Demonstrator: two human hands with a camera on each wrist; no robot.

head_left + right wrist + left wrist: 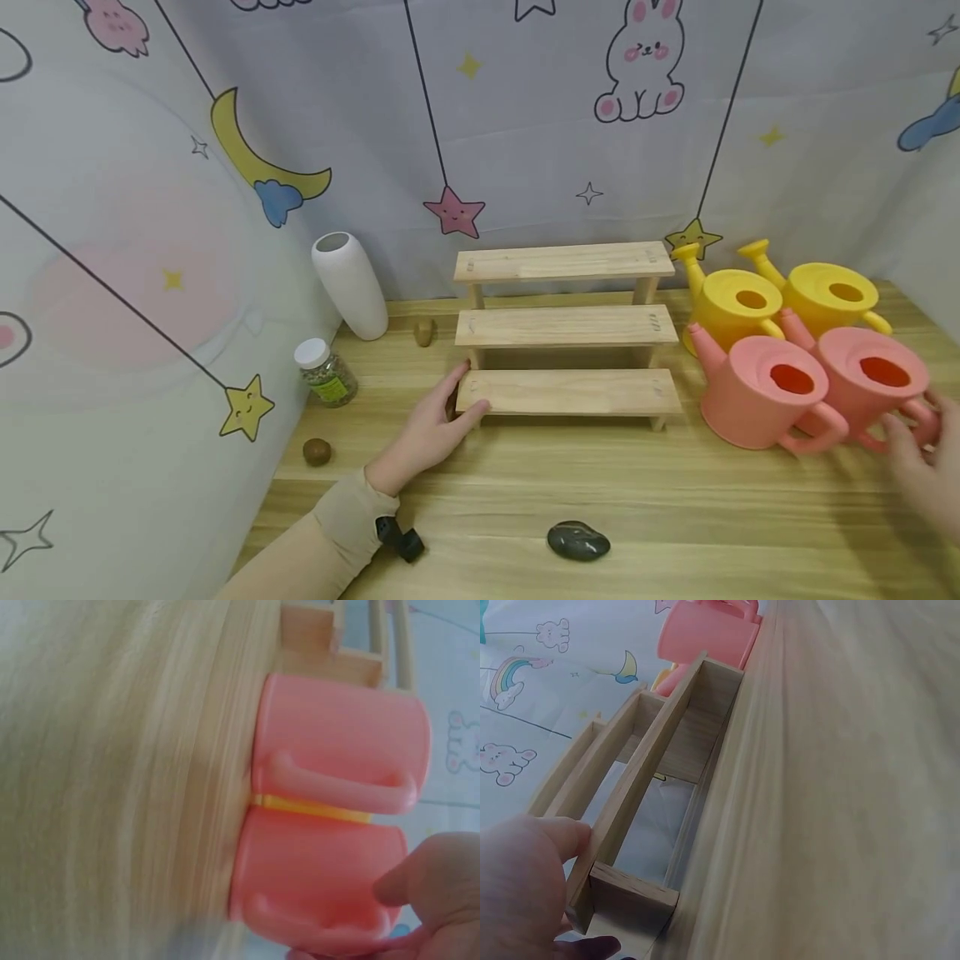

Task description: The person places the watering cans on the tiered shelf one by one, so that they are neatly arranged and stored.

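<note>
A three-tier wooden step shelf (566,390) stands in the middle of the table. My left hand (429,423) grips the left end of its lowest board, thumb at the front edge and fingers round the end; the left wrist view shows the same hold (525,881). On the right, my right hand (930,475) holds the handle of the right-hand pink watering can (843,396), thumb on the handle's near side. That can stands on the table in the right wrist view. Beside it, to the left, is a second pink watering can (738,417).
Two yellow watering cans (720,312) stand behind the pink ones. A white vase (352,287), a lidded jar (328,379) and two brown stones (317,452) are at the left. A dark stone (577,542) lies near the front. Printed cloth walls border the table.
</note>
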